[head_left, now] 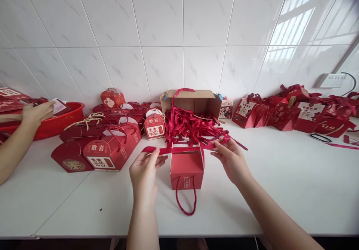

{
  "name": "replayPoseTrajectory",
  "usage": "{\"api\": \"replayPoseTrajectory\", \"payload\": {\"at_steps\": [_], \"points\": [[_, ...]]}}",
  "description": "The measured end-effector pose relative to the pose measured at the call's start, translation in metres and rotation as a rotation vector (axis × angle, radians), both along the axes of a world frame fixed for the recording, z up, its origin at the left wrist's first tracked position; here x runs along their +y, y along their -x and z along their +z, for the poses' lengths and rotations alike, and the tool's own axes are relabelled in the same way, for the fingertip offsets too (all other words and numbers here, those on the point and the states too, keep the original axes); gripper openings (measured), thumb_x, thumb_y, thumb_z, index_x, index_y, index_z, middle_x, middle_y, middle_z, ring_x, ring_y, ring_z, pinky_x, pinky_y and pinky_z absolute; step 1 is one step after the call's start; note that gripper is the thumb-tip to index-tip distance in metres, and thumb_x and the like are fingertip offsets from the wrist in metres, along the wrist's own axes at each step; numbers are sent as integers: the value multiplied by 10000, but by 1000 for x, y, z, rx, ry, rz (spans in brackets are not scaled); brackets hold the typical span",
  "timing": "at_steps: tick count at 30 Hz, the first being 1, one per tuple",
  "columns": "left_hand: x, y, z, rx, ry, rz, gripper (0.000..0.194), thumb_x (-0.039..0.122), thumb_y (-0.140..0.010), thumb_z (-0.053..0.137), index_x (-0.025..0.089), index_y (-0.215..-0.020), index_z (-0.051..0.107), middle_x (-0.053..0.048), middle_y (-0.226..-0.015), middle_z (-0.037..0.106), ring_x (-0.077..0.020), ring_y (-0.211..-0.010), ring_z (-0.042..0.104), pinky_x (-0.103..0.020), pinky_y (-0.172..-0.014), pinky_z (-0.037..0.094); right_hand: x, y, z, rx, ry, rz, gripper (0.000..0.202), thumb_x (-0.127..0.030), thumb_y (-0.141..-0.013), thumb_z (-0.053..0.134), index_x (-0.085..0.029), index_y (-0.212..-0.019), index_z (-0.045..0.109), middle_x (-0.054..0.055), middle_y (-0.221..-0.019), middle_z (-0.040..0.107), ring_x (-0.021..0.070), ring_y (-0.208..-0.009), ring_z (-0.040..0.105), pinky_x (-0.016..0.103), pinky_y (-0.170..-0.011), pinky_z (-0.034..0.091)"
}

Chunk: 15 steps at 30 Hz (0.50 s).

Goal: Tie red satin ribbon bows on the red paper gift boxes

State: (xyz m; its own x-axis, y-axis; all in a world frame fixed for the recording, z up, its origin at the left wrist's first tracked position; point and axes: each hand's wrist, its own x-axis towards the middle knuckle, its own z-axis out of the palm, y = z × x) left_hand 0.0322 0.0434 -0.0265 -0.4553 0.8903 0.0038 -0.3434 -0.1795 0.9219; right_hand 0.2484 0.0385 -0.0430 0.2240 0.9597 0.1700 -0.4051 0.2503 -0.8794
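A small red gift box point(187, 167) stands on the white table in front of me, its dark red rope handle point(186, 213) hanging toward the front edge. Across the far side of the box runs a red ribbon point(165, 151). My left hand point(146, 167) pinches the ribbon's left part, left of the box. On the right, my right hand point(228, 154) holds the other part between thumb and fingers. Behind the box, a heap of red ribbons point(193, 125) spills from an open cardboard box point(193, 94) lying against the wall.
Red gift boxes point(103, 154) are grouped at the left, with more red boxes point(283, 115) along the wall at right. Another person's hand point(37, 113) works over a red basin point(66, 122) at far left. Black scissors point(320, 138) lie at right.
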Motion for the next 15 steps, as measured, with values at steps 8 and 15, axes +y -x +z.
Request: {"api": "replayPoseTrajectory", "payload": {"at_steps": [8,15], "points": [[3,11,34,162,-139,87,291,429,-657,716,146,-699,663,-12,-653,642,-156,-610,625,-268,-547,541,3,-12,25,-52,-143,-62,246,-446,-807,629,-202,-785,650,26,-850,652,136,-764,596,258,-675,478],[1,13,79,516,-315,52,292,439,-675,712,155,-742,717,-10,-644,656,-154,-621,601,-265,-605,525,7,-9,68,-229,-310,-111,174,-385,-770,683,-234,-855,670,-19,-695,604,118,-643,561,263,-640,465]]}}
